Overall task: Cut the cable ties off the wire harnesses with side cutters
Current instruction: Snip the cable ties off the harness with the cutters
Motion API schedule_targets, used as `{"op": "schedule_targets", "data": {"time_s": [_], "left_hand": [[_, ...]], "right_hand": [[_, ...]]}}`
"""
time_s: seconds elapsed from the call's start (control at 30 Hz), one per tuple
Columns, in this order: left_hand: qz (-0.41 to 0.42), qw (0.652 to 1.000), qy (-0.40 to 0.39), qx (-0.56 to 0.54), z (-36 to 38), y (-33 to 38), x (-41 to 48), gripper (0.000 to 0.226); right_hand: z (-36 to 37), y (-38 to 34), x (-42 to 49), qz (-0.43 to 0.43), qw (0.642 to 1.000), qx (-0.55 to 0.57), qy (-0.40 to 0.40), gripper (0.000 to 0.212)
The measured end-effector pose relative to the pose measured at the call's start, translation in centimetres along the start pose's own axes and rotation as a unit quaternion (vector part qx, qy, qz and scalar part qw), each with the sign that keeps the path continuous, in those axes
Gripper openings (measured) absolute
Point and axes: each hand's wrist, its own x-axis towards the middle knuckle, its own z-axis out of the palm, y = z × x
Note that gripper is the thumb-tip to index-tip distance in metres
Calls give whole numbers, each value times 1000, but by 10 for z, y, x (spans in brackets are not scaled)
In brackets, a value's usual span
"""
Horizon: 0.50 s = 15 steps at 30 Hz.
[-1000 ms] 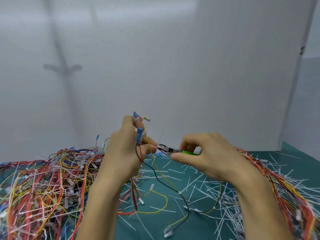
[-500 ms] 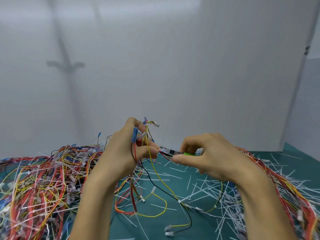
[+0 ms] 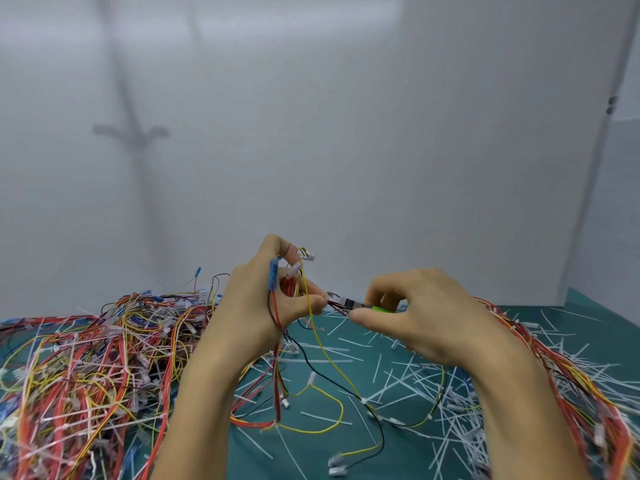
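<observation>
Upright harness (image 3: pixel 273 278), level side cutters (image 3: pixel 349 302)
The left hand (image 3: pixel 256 313) pinched it; the right hand (image 3: pixel 422 320) gripped handles, tips pointing left.

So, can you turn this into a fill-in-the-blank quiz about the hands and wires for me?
The right hand holds side cutters with a ____ handle.
The left hand grips a wire harness bearing one ____ connector among white ones.
The cut cable ties littering the teal mat are ____.
Missing words: green, blue, white.
</observation>
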Motion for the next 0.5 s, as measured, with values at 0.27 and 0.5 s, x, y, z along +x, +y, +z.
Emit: {"op": "schedule_targets", "data": {"time_s": [0.27, 0.5], "left_hand": [[1, 999, 26, 38, 1, 0, 0, 49], [17, 997, 51, 46, 7, 2, 2, 51]], "right_hand": [[2, -2, 1, -3, 1000, -20, 8, 38], [3, -2, 1, 12, 1000, -2, 0, 39]]}}
